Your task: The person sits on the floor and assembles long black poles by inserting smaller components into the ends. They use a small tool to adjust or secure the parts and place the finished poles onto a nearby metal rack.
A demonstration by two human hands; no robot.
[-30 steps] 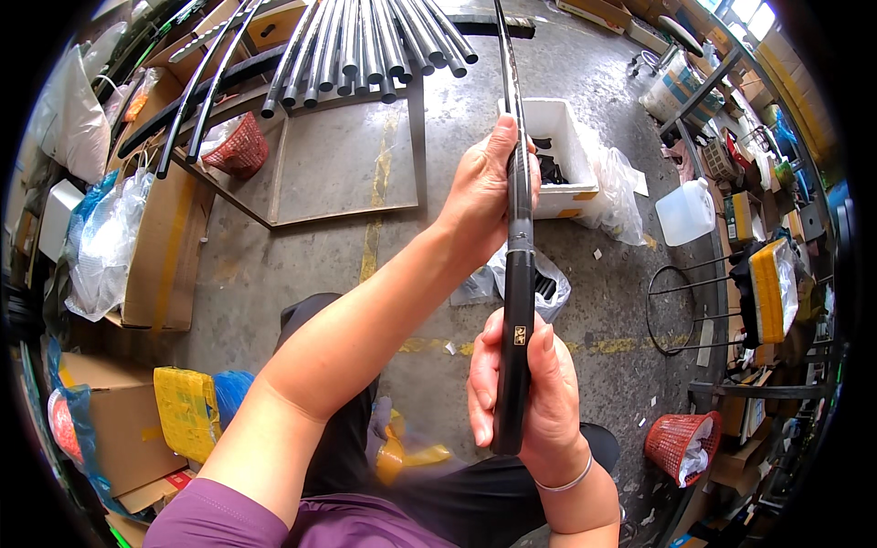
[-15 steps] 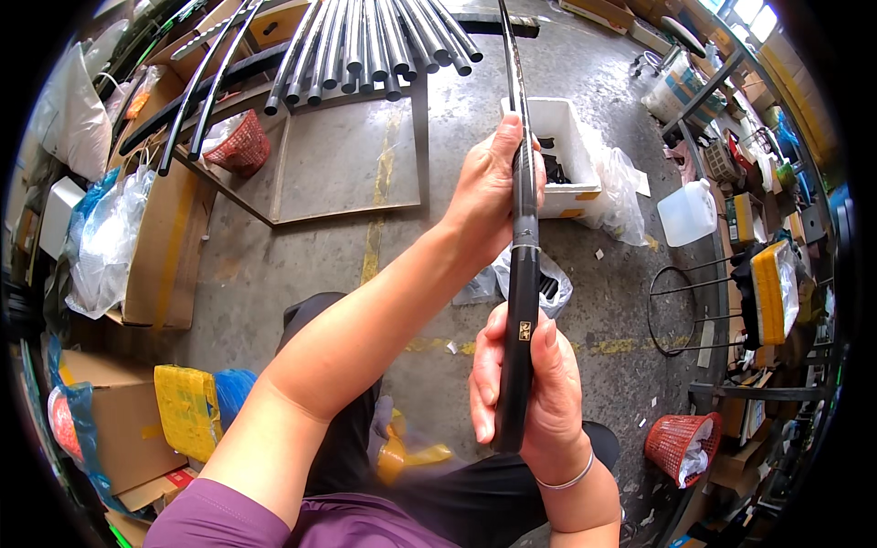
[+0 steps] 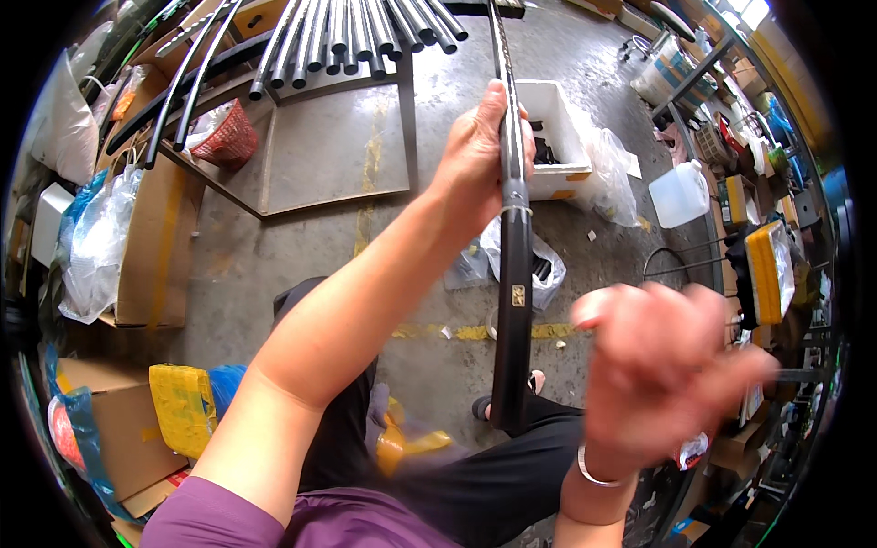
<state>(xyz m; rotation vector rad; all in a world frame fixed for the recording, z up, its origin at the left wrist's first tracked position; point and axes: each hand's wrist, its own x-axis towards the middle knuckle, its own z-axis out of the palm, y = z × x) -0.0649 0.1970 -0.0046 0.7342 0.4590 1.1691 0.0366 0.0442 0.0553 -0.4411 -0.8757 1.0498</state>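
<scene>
A long black rod [image 3: 512, 301] with a thick lower section stands upright before the person, above the concrete floor [image 3: 301, 247]. The left hand [image 3: 480, 160] has its fingers clamped round the rod's thinner upper part. The right hand [image 3: 662, 365] (blurred) is off the rod, just beside it, fingers loosely apart. Behind lie grey metal tubes [image 3: 356, 27] and a white box [image 3: 557, 137].

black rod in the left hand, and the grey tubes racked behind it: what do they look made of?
Black rod: glossy dark shaft, tapering thin toward the top, so likely carbon fibre or fibreglass with a lacquered finish; the left hand holds it. Grey tubes: dull silvery sheen and open hollow ends, probably metal, though coated composite is possible.
</scene>
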